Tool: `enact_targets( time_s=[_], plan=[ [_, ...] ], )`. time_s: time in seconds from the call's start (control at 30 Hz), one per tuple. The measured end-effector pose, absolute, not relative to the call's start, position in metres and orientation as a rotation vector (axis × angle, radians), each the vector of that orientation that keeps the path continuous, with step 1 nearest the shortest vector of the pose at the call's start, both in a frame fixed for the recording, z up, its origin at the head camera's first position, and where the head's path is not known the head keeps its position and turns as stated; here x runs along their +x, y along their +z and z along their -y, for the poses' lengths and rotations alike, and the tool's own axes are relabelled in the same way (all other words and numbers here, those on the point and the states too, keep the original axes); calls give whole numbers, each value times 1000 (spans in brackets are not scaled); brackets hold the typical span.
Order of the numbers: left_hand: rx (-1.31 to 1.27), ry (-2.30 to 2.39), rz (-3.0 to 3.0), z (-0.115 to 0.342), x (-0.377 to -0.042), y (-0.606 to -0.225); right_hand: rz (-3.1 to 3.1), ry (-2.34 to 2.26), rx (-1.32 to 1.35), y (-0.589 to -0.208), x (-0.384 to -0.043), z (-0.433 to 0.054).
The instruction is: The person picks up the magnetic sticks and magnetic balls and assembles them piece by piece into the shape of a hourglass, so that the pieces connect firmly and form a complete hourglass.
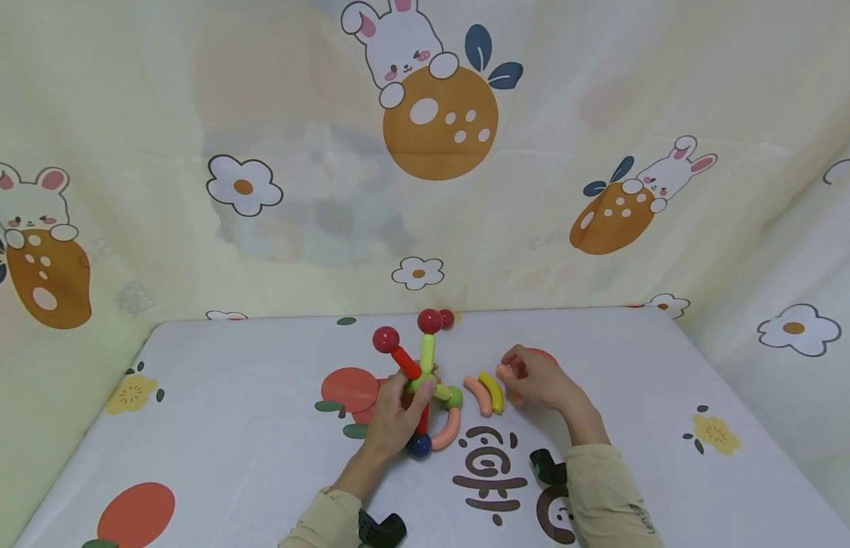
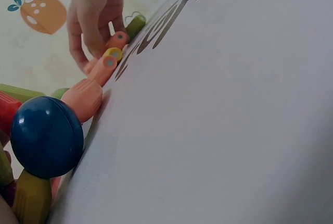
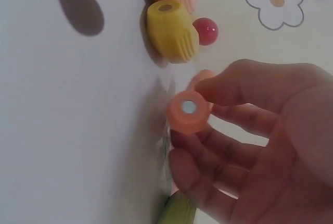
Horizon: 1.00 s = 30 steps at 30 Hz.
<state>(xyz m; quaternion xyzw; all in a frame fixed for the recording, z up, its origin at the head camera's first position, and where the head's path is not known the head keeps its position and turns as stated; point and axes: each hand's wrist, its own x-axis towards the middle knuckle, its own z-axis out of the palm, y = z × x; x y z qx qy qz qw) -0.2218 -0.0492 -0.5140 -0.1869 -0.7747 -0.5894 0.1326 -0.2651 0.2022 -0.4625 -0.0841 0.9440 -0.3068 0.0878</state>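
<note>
My left hand [image 1: 390,418] grips a structure of magnetic rods and balls near the table's middle. From it two red balls [image 1: 386,339] stick up on a red rod [image 1: 405,363] and a light green rod [image 1: 428,352]. Low on its right side, a curved pink rod [image 1: 447,431] links a green ball [image 1: 455,396] to a dark blue ball [image 1: 419,446]. My right hand [image 1: 542,380] pinches another curved pink rod [image 3: 182,122] between thumb and fingers, its metal-tipped end toward the right wrist camera. Between the hands lie a loose pink rod [image 1: 477,396] and a yellow curved rod [image 1: 491,393].
Behind the structure sits one more red ball [image 1: 447,318]. A green rod [image 3: 178,211] lies beside my right fingers. The table is covered with a printed white cloth [image 1: 233,457], and a patterned curtain [image 1: 315,251] hangs behind it.
</note>
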Motion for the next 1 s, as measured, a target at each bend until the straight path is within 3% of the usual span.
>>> enact_targets(
  time_s=[0.47, 0.6, 0.83, 1.0],
  plan=[
    [-513, -1740, 2270, 49, -202, -477, -2893, -1057, -267, -459, -269, -202],
    [-509, -1740, 2271, 49, -203, -478, -2917, -1103, -302, -456, -269, -199],
    [-529, -1717, 2256, 50, -222, -514, -2942, -1163, -325, -451, -270, -193],
    [-517, -1713, 2265, 49, -221, -514, -2931, -1244, -338, -446, -270, -187]
  ],
)
